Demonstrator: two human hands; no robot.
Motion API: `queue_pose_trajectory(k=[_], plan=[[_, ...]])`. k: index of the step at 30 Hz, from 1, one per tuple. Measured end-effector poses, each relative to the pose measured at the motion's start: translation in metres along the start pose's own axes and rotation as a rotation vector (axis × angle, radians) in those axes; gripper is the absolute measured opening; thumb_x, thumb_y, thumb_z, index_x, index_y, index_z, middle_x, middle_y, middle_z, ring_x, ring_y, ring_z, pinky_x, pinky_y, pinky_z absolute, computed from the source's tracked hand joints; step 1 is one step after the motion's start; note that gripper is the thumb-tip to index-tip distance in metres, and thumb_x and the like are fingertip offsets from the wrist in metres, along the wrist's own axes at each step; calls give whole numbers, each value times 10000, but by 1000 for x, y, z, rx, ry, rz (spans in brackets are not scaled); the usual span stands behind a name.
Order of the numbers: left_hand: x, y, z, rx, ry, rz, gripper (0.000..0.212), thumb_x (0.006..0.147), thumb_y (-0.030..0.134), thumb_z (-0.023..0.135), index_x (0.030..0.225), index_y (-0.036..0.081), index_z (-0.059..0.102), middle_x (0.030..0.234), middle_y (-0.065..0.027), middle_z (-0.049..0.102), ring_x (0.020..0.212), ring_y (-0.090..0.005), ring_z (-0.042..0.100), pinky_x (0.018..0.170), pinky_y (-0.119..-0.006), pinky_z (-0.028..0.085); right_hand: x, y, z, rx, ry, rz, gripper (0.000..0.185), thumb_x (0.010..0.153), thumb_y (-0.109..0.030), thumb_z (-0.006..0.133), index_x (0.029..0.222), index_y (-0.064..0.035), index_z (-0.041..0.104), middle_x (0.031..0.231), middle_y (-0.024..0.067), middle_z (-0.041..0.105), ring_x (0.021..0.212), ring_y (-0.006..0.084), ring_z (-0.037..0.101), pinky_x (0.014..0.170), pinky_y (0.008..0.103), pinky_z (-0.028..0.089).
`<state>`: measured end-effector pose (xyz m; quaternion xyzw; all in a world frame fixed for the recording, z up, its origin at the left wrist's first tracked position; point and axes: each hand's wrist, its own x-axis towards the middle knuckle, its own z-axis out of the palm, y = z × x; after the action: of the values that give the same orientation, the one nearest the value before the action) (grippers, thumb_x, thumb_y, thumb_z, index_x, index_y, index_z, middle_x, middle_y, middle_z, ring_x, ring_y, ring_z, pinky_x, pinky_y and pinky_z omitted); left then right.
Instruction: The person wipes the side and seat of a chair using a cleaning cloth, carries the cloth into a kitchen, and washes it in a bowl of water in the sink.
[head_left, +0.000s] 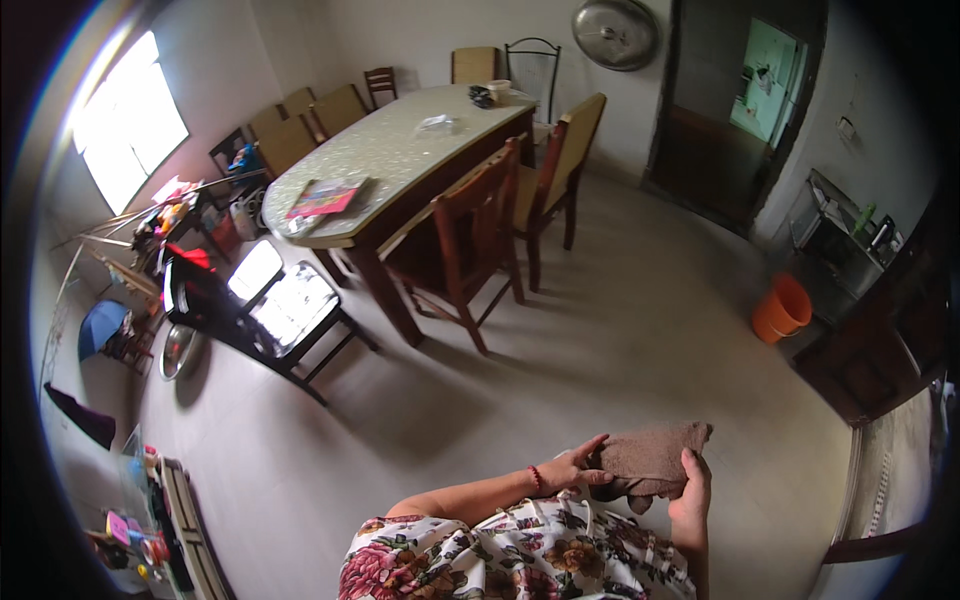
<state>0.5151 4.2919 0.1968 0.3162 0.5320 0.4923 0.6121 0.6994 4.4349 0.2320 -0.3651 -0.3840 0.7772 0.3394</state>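
A folded brown cloth (645, 457) is held in front of my floral top, low in the view and right of centre. My left hand (574, 469), with a red beaded bracelet at the wrist, grips the cloth's left side between thumb and fingers. On the cloth's right side my right hand (694, 484) holds on, its thumb lying over the top face. The fingers under the cloth are partly hidden. A darker fold hangs from its lower edge.
A long dining table (390, 142) stands ahead, with wooden chairs (472, 232) around it. Left of it is a dark chair (300, 300) near a metal basin (180, 352). An orange bucket (781, 309) stands at the right, by a wooden door (870, 375). Floor lies between me and the table.
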Motion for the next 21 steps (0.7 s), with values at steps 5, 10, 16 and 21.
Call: queue_pose_trajectory(k=[5,10,16,21], plan=[[112,42,-16,254,-33,175,1010,689,355,746,1386,16,98,1389,-180,255,1277,-253,268,1041,-329,243,68,-54,15,-24,-10,42,409,795,-314,577,1120,-74,509,1034,55,582,926,185,546,670,318,433],[225,100,-19,525,-24,361,880,655,315,764,1318,8,274,1216,-215,465,1142,-300,458,949,-347,377,151,-107,-7,-69,110,36,402,845,-427,439,1094,-121,518,984,3,608,800,157,581,467,278,347],[357,149,-43,613,91,437,371,712,120,602,1070,34,559,959,-186,610,933,-314,586,791,-351,469,279,-133,-48,126,98,130,328,863,-336,432,1050,-87,537,896,35,620,687,166,592,429,273,402],[445,216,-66,357,241,330,268,811,68,540,1068,-6,552,869,-90,626,818,-112,551,737,-260,457,392,-175,-41,93,44,70,145,858,-178,479,916,-70,556,739,26,604,573,116,568,423,253,426]])
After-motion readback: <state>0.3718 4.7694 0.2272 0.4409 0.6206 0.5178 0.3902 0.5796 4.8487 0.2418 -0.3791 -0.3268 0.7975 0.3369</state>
